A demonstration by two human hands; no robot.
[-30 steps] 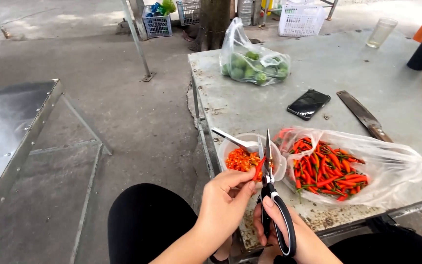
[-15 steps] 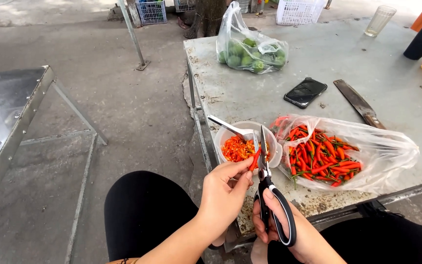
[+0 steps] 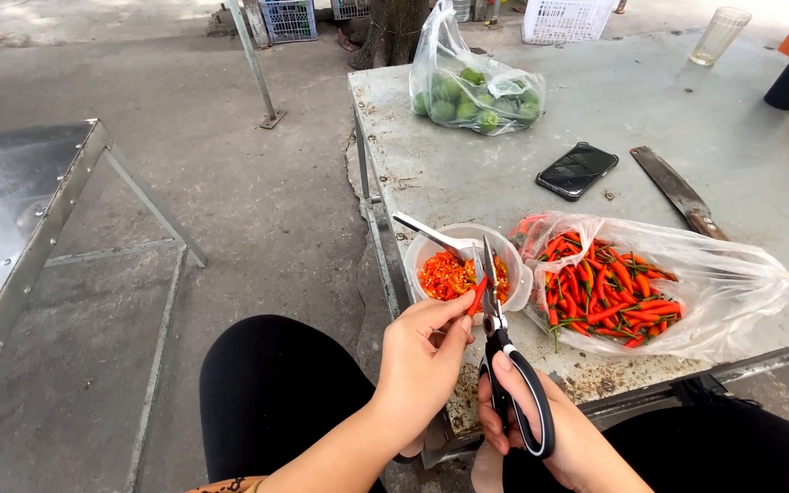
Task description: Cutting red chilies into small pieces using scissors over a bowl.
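The grey metal table (image 3: 650,110) is worn, rusty at its near edge, with bare room across the middle and far side. On it, largest first: a clear bag of red chillies (image 3: 650,283) lying open near the front edge, its mouth toward the bowl; a knotted bag of limes (image 3: 477,87) at the far left corner; a long knife (image 3: 682,194) and a black phone (image 3: 577,170), well apart from both bags; a glass (image 3: 719,36) far back.

Just beside the chilli bag, at the table's left front edge, stands a small clear bowl (image 3: 431,251) half full of chopped red chilli, a spoon (image 3: 431,233) resting in it with its handle out to the left.

The right hand (image 3: 541,429) grips black-handled scissors (image 3: 504,356), fingers through the loops; the blades point away over the bowl, nearly closed. The left hand (image 3: 422,356) pinches one red chilli (image 3: 478,294) between thumb and fingertips, holding it against the blades above the bowl's near rim. Both hands hang off the table's front edge, above the person's lap.
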